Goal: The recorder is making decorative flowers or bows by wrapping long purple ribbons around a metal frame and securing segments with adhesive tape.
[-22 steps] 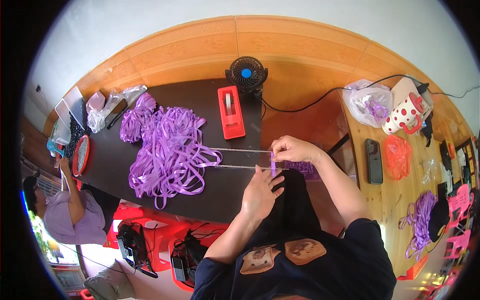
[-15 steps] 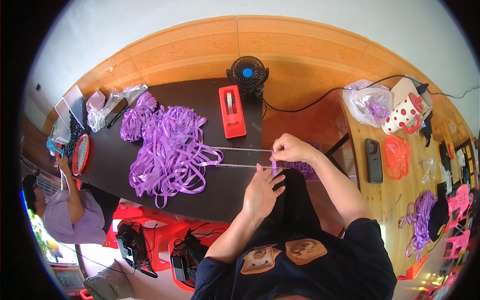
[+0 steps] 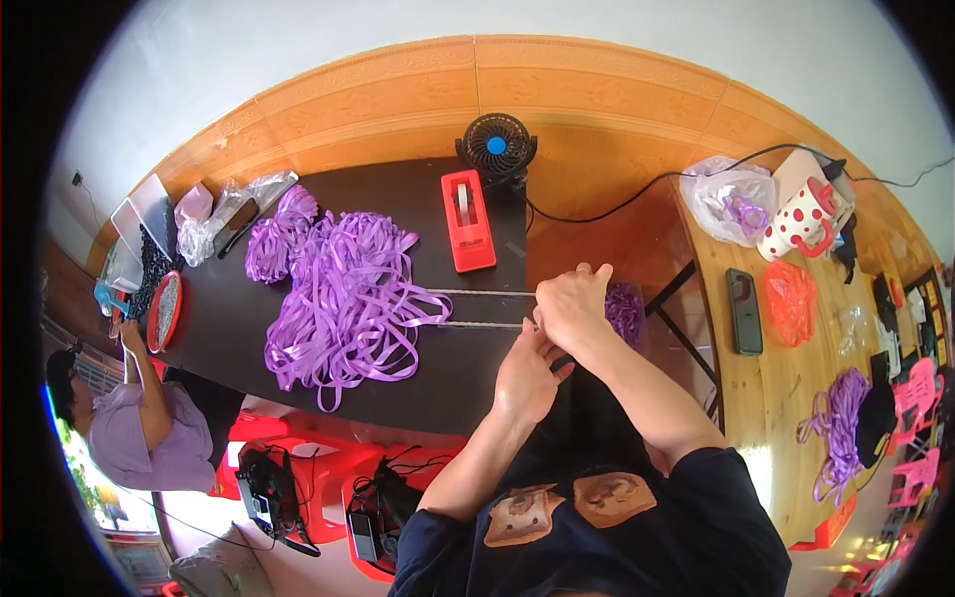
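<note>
Two thin metal rods [image 3: 482, 293] reach from the dark table toward me, side by side. Over their far ends lies a big heap of looped purple ribbon [image 3: 343, 298]. My right hand [image 3: 574, 310] is back-up over the near rod ends, thumb and index finger pinched and other fingers raised. It hides the strip of purple ribbon that it pinched half a second ago. Just below, my left hand [image 3: 527, 383] lies palm up with its fingers stretched toward the right hand, their tips partly covered.
A red tape dispenser [image 3: 468, 221] and small black fan [image 3: 496, 149] stand beyond the rods. The wooden table [image 3: 781, 438] at right holds a phone [image 3: 743, 311], a dotted tumbler [image 3: 799, 221], bags and more ribbon. Another person [image 3: 154, 428] works at the far left, near a red bowl [image 3: 165, 310].
My right hand has turned over, back upward, and moved slightly left across the rod ends. The ribbon strip seen between my hands is now hidden. My left fingers have drawn closer together.
</note>
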A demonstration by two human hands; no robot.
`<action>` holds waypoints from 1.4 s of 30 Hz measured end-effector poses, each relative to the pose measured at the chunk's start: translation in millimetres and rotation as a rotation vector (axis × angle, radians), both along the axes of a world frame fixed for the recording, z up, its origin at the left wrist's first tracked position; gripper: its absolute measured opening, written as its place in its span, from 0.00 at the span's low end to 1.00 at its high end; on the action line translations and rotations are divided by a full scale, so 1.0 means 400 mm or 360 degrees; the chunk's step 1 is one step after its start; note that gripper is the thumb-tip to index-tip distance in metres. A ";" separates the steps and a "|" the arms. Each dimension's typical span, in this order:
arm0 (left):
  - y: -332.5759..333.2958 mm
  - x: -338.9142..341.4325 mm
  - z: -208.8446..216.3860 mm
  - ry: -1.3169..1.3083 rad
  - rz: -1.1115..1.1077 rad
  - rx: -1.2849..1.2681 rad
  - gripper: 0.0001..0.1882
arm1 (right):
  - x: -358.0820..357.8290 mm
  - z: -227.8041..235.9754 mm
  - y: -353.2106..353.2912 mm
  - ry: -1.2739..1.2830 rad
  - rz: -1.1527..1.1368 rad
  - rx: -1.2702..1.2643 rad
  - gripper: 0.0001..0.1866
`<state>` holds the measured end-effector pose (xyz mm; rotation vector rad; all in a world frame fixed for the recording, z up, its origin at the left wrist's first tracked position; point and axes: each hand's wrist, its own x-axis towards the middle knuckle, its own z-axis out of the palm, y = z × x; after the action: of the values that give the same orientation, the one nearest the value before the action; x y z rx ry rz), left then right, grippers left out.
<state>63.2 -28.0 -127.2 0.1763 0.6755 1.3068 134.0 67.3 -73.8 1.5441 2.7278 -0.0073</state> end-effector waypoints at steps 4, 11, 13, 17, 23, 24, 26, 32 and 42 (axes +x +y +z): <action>0.000 -0.005 -0.016 0.0006 -0.0019 0.0003 0.27 | 0.019 -0.010 -0.014 0.0119 -0.0066 0.0140 0.09; -0.005 -0.010 -0.008 0.0022 -0.0010 -0.0017 0.28 | 0.171 -0.114 0.076 0.1447 -0.0308 -0.0747 0.22; -0.006 -0.010 -0.001 0.0037 -0.0021 -0.0010 0.29 | 0.195 -0.160 0.082 0.1811 -0.0342 -0.1057 0.20; -0.006 -0.009 0.009 0.0058 -0.0024 -0.0052 0.30 | 0.207 -0.197 0.076 0.2126 -0.0457 -0.1798 0.18; -0.002 -0.010 0.012 0.0049 -0.0040 -0.0052 0.30 | 0.208 -0.241 0.097 0.2128 -0.0119 -0.1985 0.08; -0.002 -0.010 0.014 0.0048 -0.0039 -0.0060 0.30 | 0.213 -0.254 0.107 0.2153 -0.0080 -0.2009 0.06; -0.004 -0.011 0.016 0.0045 -0.0040 -0.0050 0.31 | 0.215 -0.268 0.117 0.2172 -0.0043 -0.2042 0.04; -0.008 -0.013 0.015 0.0020 -0.0048 -0.0026 0.32 | 0.167 -0.287 0.119 0.2117 0.0123 -0.2136 0.03; -0.006 -0.009 0.008 -0.0014 -0.0014 -0.0044 0.33 | 0.081 -0.283 0.131 0.2096 0.0139 -0.2393 0.03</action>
<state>59.5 -30.5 -124.2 0.1506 0.6843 1.2888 166.3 119.6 -187.1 0.8141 1.7250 -2.9111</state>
